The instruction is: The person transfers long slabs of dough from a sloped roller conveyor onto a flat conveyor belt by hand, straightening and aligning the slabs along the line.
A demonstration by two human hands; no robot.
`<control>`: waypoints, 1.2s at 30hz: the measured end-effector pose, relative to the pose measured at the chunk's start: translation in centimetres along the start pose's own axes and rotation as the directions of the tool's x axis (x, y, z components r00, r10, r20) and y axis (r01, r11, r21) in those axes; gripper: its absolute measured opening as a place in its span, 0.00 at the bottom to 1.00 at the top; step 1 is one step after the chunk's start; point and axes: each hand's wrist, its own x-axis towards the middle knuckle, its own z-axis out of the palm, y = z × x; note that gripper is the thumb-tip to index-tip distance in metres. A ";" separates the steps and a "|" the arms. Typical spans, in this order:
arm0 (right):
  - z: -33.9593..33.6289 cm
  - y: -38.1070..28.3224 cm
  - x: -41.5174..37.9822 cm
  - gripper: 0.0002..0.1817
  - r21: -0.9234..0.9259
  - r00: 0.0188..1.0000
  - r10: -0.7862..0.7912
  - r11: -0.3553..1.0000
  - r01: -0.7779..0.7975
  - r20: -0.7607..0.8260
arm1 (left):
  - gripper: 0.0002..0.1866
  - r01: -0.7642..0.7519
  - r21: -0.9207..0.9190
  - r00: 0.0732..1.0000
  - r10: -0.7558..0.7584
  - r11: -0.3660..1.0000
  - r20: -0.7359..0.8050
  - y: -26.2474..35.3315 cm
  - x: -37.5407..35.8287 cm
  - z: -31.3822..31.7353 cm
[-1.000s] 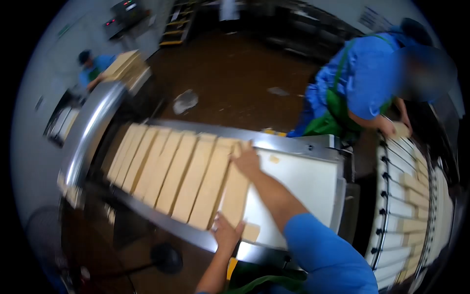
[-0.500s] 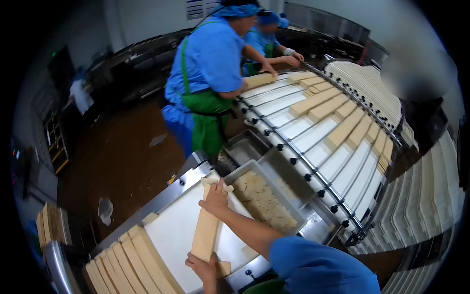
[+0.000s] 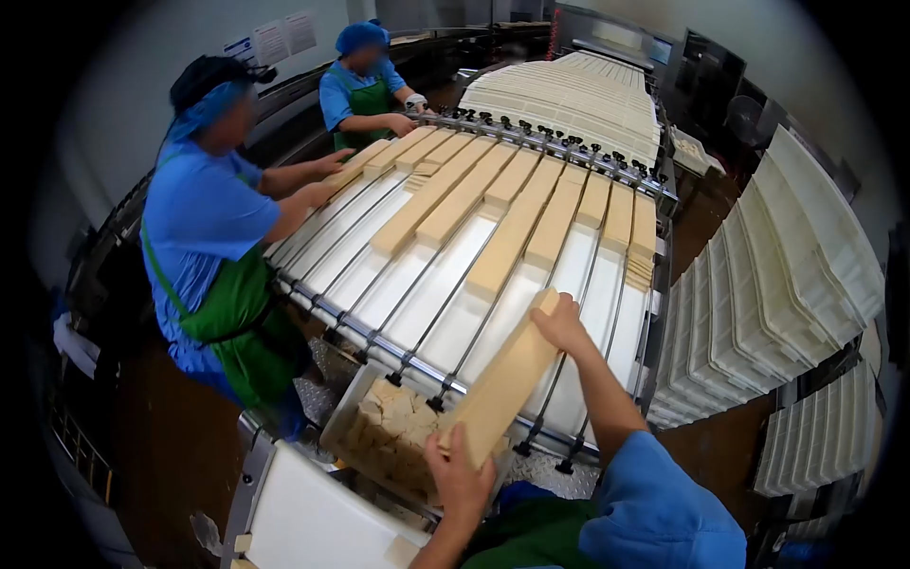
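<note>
The left hand (image 3: 462,476) grips the near end of a long pale block (image 3: 504,377), above a bin of scraps (image 3: 328,438); the right hand (image 3: 562,325) clasps its far end, over the laned conveyor's (image 3: 393,296) near edge. Other blocks (image 3: 517,239) line its lanes toward the far edge.

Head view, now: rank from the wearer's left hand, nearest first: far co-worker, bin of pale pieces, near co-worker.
From the left hand, at the lower end of the long block:
1. Bin of pale pieces: just to its left, below the slatted surface's edge.
2. Near co-worker: left side.
3. Far co-worker: beyond, at the far left corner.
</note>
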 end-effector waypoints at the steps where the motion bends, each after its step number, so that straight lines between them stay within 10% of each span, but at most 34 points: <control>1: -1.2 1.9 2.6 0.45 0.008 1.000 0.002 1.000 -0.002 -0.002 | 0.38 -0.037 -0.032 0.995 0.040 0.999 0.093 1.2 0.9 1.3; 6: -4.9 4.0 10.9 0.38 -0.584 0.977 -0.007 0.801 0.132 0.212 | 0.33 -0.069 -0.067 0.911 0.090 0.995 0.402 3.3 5.3 8.3; 12: -3.4 6.4 15.9 0.39 -0.608 0.886 -0.362 0.785 0.122 -0.290 | 0.26 -0.187 -0.320 0.867 0.309 0.929 0.390 4.2 15.4 19.0; 22: -4.3 6.8 6.1 0.30 -0.324 0.784 -0.617 0.756 0.569 -0.065 | 0.27 -0.157 -0.348 0.967 0.215 0.924 0.137 3.1 16.0 18.8; 24: -3.7 7.6 3.6 0.27 -0.305 0.775 -0.631 0.747 0.591 -0.043 | 0.28 0.068 -0.509 0.990 0.007 0.858 0.143 1.9 12.4 14.4; 27: -2.9 7.6 -0.1 0.20 -0.186 0.783 -0.621 0.767 0.614 0.026 | 0.27 -0.040 -0.422 0.983 -0.041 0.906 -0.181 -3.7 6.5 9.4; 32: 0.9 4.9 -4.0 0.12 -0.040 0.697 -0.717 0.696 0.717 0.021 | 0.26 0.255 0.141 0.882 -0.170 0.957 -0.440 -6.9 -1.9 1.8; 36: 4.4 0.5 -7.6 0.08 0.066 0.577 -0.810 0.585 0.808 0.107 | 0.20 0.296 0.326 0.897 -0.144 0.898 -0.418 -10.3 -8.6 -0.6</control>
